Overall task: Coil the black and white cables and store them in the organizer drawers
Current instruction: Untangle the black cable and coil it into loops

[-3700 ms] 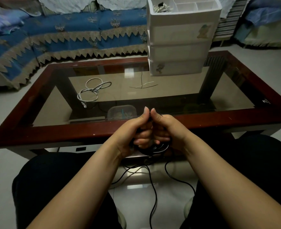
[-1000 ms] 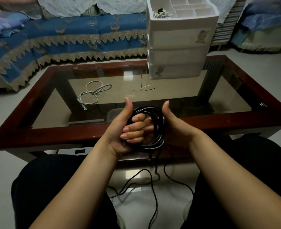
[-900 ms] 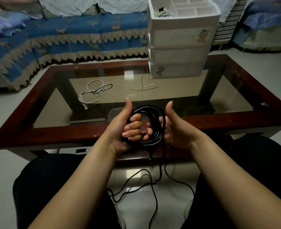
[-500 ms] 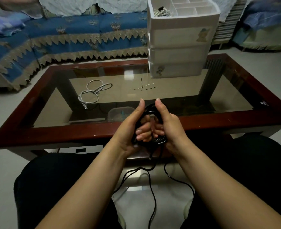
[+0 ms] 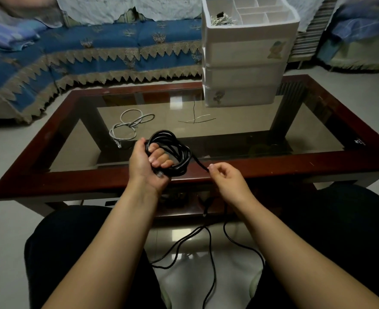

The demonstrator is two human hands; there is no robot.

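- Now our left hand [image 5: 145, 166] grips the black cable [image 5: 173, 150] coil, mid-frame.
- Our right hand [image 5: 225, 178] pinches its loose strand.
- It looks bendy and light; we should hold all loops together.

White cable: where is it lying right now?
In the head view the white cable lies loosely looped on the glass table, left of centre, beyond the left hand and left of the white drawer organizer.

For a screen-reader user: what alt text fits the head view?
The left hand grips a black cable coil while the right hand pinches its loose strand, slack trailing to the floor. On the glass table lie a white cable and a drawer organizer.
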